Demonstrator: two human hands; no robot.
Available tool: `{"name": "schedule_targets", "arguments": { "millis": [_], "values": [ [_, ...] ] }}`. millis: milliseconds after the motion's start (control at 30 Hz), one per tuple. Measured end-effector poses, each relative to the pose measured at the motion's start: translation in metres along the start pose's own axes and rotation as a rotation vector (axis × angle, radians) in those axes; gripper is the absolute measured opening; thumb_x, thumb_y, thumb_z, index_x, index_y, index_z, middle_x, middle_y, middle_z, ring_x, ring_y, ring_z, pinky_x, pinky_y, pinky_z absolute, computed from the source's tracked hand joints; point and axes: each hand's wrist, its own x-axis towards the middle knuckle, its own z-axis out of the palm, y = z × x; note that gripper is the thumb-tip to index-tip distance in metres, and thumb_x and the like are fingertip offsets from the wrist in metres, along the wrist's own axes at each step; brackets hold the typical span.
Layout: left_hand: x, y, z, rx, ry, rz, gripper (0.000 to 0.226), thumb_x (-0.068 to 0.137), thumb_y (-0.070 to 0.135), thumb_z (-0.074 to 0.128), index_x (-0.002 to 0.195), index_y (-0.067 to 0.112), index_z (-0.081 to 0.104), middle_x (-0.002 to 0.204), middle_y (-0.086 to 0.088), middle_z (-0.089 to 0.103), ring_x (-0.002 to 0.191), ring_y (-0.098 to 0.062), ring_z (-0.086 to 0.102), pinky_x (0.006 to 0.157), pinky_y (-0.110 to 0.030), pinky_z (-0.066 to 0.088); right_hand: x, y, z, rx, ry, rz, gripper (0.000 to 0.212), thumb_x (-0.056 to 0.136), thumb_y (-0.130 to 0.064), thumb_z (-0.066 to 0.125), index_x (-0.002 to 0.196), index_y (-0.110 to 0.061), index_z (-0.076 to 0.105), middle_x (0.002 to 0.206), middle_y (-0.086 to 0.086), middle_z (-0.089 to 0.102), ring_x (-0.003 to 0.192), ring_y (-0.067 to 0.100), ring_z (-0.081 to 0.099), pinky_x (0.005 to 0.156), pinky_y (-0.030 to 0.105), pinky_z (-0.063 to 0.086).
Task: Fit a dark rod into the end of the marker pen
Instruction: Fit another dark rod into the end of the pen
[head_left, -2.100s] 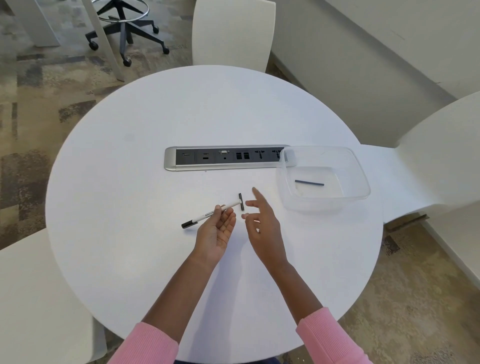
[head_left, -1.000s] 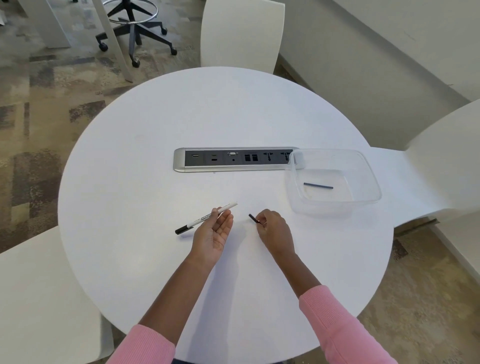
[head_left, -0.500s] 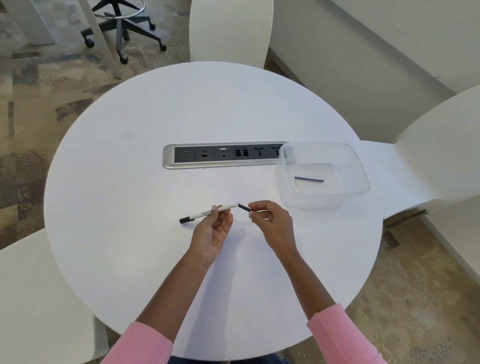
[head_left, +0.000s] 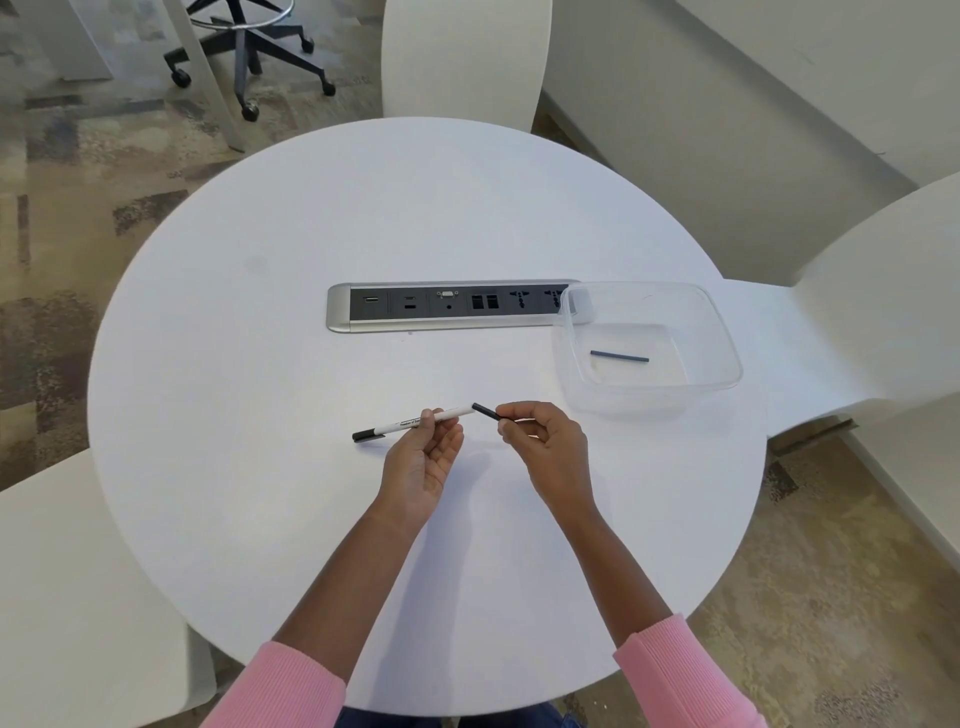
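A white marker pen (head_left: 415, 422) with a black cap at its left end is held above the round white table (head_left: 260, 415). My left hand (head_left: 423, 462) grips its barrel, palm up. My right hand (head_left: 545, 441) pinches a short dark rod (head_left: 484, 411) between thumb and fingers. The rod's free tip touches the pen's right end at a slight angle. Whether it has entered the pen I cannot tell. A second dark rod (head_left: 619, 356) lies in the clear plastic tub (head_left: 722, 332) to the right.
A silver socket strip (head_left: 447, 325) is set into the table's middle, its right end under the tub's corner. White chairs stand behind (head_left: 467, 57), at the right (head_left: 883, 291) and at the front left (head_left: 78, 597). An office stool's wheeled base (head_left: 249, 52) is on the carpet.
My right hand picked the short rod up off the table and brought it to the pen's right end. The left hand kept holding the pen, which stayed near level.
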Motion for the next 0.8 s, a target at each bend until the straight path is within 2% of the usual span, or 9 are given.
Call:
{"name": "schedule_targets", "arguments": {
  "millis": [100, 200, 300, 400, 500, 600, 700, 800],
  "values": [
    [0.0002, 0.0000, -0.0001, 0.003, -0.005, 0.001, 0.019, 0.093, 0.012, 0.049, 0.079, 0.004, 0.059, 0.052, -0.003, 0.069, 0.050, -0.010, 0.068, 0.051, -0.020, 0.057, 0.0008, 0.0012, -0.0005, -0.040, -0.002, -0.015, 0.020, 0.081, -0.002, 0.059, 0.083, -0.020, 0.067, 0.087, 0.000, 0.067, 0.077, 0.010, 0.064, 0.062, 0.005, 0.046],
    [0.0010, 0.0000, -0.0002, 0.039, -0.011, 0.022, 0.019, 0.093, 0.012, 0.049, 0.079, 0.005, 0.059, 0.052, -0.002, 0.069, 0.051, -0.010, 0.067, 0.052, -0.019, 0.057, 0.0011, 0.0014, -0.0025, -0.156, -0.001, -0.110, 0.019, 0.082, 0.000, 0.058, 0.085, -0.016, 0.068, 0.089, 0.000, 0.066, 0.074, 0.000, 0.061, 0.066, 0.004, 0.046],
    [0.0021, -0.0004, 0.0000, 0.126, -0.029, 0.074, 0.019, 0.093, 0.012, 0.048, 0.079, 0.005, 0.059, 0.053, 0.000, 0.069, 0.051, -0.008, 0.067, 0.054, -0.018, 0.057, 0.0031, 0.0007, -0.0054, -0.327, -0.024, -0.301, 0.017, 0.082, 0.004, 0.057, 0.088, -0.007, 0.069, 0.088, 0.007, 0.063, 0.077, 0.008, 0.059, 0.071, 0.008, 0.046],
    [0.0023, -0.0008, -0.0004, 0.191, -0.046, 0.115, 0.018, 0.093, 0.012, 0.048, 0.080, 0.005, 0.059, 0.054, 0.001, 0.070, 0.052, -0.008, 0.067, 0.054, -0.017, 0.056, 0.0050, -0.0011, -0.0062, -0.374, -0.031, -0.373, 0.017, 0.082, 0.005, 0.057, 0.086, -0.005, 0.070, 0.086, 0.010, 0.063, 0.078, 0.015, 0.059, 0.072, 0.013, 0.046],
    [0.0020, -0.0005, -0.0003, 0.225, -0.057, 0.148, 0.018, 0.093, 0.013, 0.048, 0.081, 0.006, 0.059, 0.057, 0.000, 0.069, 0.052, -0.007, 0.066, 0.055, -0.017, 0.056, 0.0054, -0.0018, -0.0052, -0.365, -0.028, -0.344, 0.016, 0.082, 0.004, 0.058, 0.087, -0.005, 0.070, 0.087, 0.009, 0.065, 0.077, 0.014, 0.060, 0.071, 0.008, 0.045],
    [0.0012, -0.0006, 0.0003, 0.266, -0.068, 0.185, 0.018, 0.094, 0.013, 0.048, 0.082, 0.006, 0.059, 0.072, -0.007, 0.063, 0.053, -0.006, 0.066, 0.057, -0.016, 0.056, 0.0056, -0.0015, -0.0034, -0.298, -0.030, -0.179, 0.014, 0.082, 0.000, 0.059, 0.086, -0.009, 0.069, 0.082, 0.001, 0.066, 0.070, 0.003, 0.061, 0.066, 0.003, 0.045],
    [-0.0005, -0.0041, 0.0023, 0.325, -0.105, 0.209, 0.018, 0.094, 0.013, 0.047, 0.083, 0.007, 0.059, 0.080, -0.009, 0.059, 0.057, -0.005, 0.066, 0.059, -0.015, 0.056, 0.0046, -0.0005, -0.0003, -0.218, -0.054, -0.054, 0.012, 0.082, -0.003, 0.059, 0.084, -0.012, 0.068, 0.070, -0.007, 0.064, 0.058, -0.004, 0.060, 0.063, 0.009, 0.049],
    [-0.0026, -0.0086, 0.0048, 0.330, -0.134, 0.214, 0.018, 0.095, 0.013, 0.045, 0.084, 0.006, 0.058, 0.083, -0.009, 0.060, 0.061, -0.006, 0.068, 0.061, -0.016, 0.056, 0.0031, -0.0011, 0.0038, -0.151, -0.038, -0.007, 0.009, 0.082, -0.005, 0.060, 0.085, -0.010, 0.067, 0.068, -0.004, 0.065, 0.054, -0.002, 0.061, 0.063, 0.015, 0.053]
  ]
}}
